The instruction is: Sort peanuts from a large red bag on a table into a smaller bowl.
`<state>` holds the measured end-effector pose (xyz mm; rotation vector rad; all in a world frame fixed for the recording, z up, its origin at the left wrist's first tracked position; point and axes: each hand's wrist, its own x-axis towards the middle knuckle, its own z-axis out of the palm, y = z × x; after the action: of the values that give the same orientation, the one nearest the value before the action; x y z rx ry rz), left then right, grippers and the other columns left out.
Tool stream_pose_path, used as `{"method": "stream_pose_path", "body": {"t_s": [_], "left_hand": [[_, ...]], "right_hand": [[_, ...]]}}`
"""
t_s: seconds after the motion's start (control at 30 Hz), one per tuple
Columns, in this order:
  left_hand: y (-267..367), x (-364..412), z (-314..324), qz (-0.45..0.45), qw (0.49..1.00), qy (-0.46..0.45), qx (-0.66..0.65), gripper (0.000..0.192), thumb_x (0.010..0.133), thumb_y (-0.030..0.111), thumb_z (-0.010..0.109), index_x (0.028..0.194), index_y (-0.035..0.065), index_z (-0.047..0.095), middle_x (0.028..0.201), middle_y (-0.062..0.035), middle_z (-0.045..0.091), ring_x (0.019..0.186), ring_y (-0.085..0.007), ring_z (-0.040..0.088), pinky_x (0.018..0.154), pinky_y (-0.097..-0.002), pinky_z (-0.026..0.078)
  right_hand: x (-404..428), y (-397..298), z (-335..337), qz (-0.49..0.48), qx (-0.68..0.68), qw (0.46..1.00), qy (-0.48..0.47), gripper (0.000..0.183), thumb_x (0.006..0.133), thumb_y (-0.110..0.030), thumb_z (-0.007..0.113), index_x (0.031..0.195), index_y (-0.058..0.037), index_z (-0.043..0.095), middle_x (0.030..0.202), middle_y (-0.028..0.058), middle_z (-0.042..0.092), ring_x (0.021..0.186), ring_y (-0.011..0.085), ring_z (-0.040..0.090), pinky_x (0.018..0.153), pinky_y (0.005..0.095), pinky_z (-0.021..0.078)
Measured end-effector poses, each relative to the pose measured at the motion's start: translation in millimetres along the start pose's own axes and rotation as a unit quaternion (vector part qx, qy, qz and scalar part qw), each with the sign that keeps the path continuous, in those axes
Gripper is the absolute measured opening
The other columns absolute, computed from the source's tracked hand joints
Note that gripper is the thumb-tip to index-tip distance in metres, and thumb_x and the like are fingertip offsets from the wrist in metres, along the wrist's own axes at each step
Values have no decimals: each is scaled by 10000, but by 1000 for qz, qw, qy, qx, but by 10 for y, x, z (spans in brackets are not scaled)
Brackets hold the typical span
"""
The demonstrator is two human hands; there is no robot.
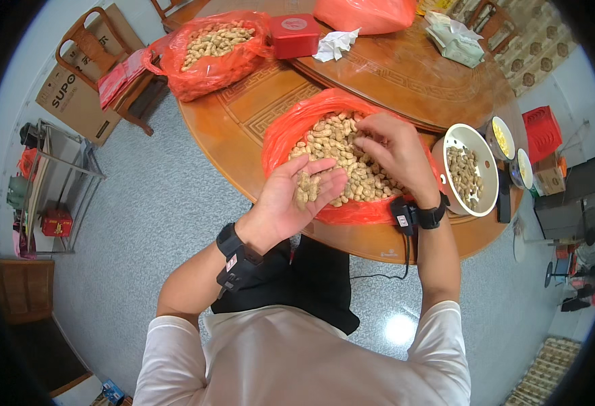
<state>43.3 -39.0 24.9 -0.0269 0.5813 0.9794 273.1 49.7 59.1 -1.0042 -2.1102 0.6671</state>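
Note:
A red plastic bag (288, 127) lies wide open at the near edge of the wooden table, filled with unshelled peanuts (363, 177). My left hand (297, 195) is palm up over the bag's near left side, with several peanuts (307, 189) resting in the palm and fingers partly curled. Over the right part of the same bag, my right hand (391, 147) reaches down, its thumb and fingertips at the peanuts; whether it pinches one cannot be told. A cream perforated basin (442, 152) holding darker peanuts (464, 175) stands to the right of the bag.
Another red bag (201, 83) of peanuts, a red box (295, 36), crumpled tissue (335, 44) and a tissue pack (455, 40) are farther back. Two bowls (500, 138) with yellow contents and a black phone-like object (503, 198) sit beyond the basin. A cable (406, 256) hangs from my right wrist device.

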Motion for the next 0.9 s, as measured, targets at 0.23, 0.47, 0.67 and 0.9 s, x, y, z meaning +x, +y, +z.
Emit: {"method": "stream_pose_path", "body": {"t_s": [0.23, 0.47, 0.67, 0.9], "left_hand": [[13, 25, 46, -8, 1000, 23, -17, 477, 1156, 331, 415, 1364, -74, 556, 1376, -272, 623, 1242, -361, 667, 1100, -427, 567], [4, -42, 148, 35, 998, 7, -55, 462, 1155, 320, 419, 1377, -67, 539, 1379, -276, 610, 1261, -365, 650, 1120, -438, 555], [-4, -48, 199, 16, 999, 25, -45, 438, 1161, 295, 404, 1378, -61, 537, 1378, -268, 606, 1291, -363, 630, 1138, -440, 543], [-73, -47, 155, 13, 999, 39, -32, 450, 1160, 294, 394, 1357, -72, 569, 1380, -275, 619, 1272, -369, 644, 1138, -441, 541]], "right_hand": [[-37, 95, 43, -31, -207, 973, -100, 158, 892, -126, 730, 1007, -19, 747, 1019, 164, 671, 951, 385, 698, 806, 494, 552], [-49, 33, 40, -16, -242, 963, -114, 150, 870, -115, 739, 982, -16, 740, 993, 169, 681, 923, 388, 693, 783, 498, 543], [-50, 2, 29, -21, -254, 959, -126, 118, 852, -119, 749, 926, -27, 741, 963, 147, 682, 906, 379, 688, 771, 482, 540], [-46, 63, 46, -21, -251, 962, -106, 180, 851, -175, 781, 854, -5, 723, 932, 184, 682, 918, 413, 694, 775, 510, 549]]}}
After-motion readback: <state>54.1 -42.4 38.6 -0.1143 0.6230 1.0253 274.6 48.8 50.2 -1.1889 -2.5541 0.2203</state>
